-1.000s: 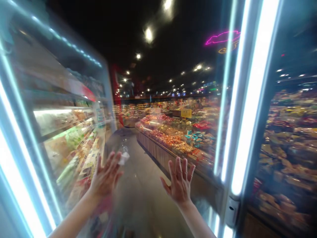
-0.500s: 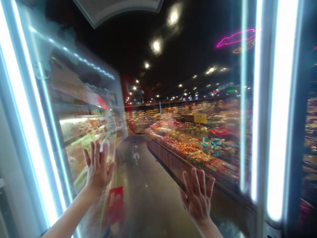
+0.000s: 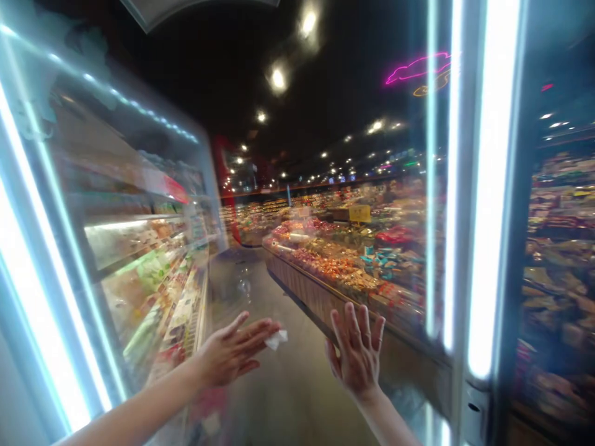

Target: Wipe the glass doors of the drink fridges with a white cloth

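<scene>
My left hand [image 3: 230, 354] reaches across the lower middle, its fingers stretched out toward the right. A small white tissue [image 3: 277, 339] pokes out at the fingertips, partly hidden by them. To the right, my right hand [image 3: 356, 353] is spread flat with fingers up and holds nothing. Its palm seems to rest against a clear glass pane, which shows mainly by faint reflections; whether the left hand touches the pane I cannot tell.
Bright light tubes [image 3: 493, 186] with a frame stand at the right, and more tubes [image 3: 35, 248] slant down the left. Beyond lie refrigerated shelves [image 3: 153, 272], an aisle floor [image 3: 279, 371] and a long display counter [image 3: 320, 291] heaped with packaged goods. A yellow sign [image 3: 359, 214] stands there.
My left hand has swung right and down with the tissue, from fingers up to fingers pointing right. My right hand stays spread in nearly the same place. The view has turned slightly right.
</scene>
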`<state>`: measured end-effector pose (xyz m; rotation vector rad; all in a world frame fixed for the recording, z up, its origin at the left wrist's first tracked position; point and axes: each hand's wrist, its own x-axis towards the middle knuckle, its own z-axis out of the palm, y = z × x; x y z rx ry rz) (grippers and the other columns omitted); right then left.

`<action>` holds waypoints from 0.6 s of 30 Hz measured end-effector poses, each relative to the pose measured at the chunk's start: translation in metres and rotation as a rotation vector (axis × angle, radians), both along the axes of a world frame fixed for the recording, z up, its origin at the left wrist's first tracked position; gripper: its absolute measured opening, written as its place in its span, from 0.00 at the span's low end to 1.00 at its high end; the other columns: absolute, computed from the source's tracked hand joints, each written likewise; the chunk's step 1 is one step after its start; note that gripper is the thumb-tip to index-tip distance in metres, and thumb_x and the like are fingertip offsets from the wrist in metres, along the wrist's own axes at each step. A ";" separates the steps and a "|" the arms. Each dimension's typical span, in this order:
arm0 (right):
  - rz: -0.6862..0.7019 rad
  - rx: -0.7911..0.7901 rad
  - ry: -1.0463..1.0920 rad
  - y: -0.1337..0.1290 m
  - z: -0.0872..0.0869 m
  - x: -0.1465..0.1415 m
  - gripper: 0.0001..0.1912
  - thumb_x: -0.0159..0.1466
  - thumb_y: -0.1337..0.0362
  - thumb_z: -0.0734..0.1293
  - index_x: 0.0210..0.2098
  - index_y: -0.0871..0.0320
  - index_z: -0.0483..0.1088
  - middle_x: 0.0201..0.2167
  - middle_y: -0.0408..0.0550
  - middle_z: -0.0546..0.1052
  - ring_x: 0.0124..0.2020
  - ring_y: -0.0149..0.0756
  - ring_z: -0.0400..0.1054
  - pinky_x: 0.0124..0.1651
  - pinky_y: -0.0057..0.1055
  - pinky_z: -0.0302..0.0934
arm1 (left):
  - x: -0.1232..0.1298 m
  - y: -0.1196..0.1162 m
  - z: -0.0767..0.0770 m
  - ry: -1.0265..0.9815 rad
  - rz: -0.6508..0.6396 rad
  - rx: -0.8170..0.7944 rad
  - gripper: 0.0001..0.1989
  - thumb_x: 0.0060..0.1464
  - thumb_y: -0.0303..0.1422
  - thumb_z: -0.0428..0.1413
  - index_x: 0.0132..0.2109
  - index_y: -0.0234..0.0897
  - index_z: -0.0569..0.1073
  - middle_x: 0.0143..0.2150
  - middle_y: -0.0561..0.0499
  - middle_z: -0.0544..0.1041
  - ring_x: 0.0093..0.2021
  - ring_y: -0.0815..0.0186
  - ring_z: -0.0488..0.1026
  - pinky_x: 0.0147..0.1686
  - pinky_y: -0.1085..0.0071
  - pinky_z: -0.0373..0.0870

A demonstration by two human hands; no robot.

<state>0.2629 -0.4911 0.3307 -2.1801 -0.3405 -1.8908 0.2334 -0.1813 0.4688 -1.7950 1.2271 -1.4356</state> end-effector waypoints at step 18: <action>0.074 -0.019 0.036 0.016 0.013 -0.006 0.43 0.70 0.62 0.66 0.77 0.48 0.39 0.78 0.50 0.46 0.79 0.52 0.34 0.76 0.66 0.34 | 0.001 -0.018 0.004 0.017 0.135 -0.338 0.34 0.67 0.43 0.51 0.74 0.36 0.55 0.76 0.39 0.58 0.79 0.54 0.40 0.76 0.42 0.29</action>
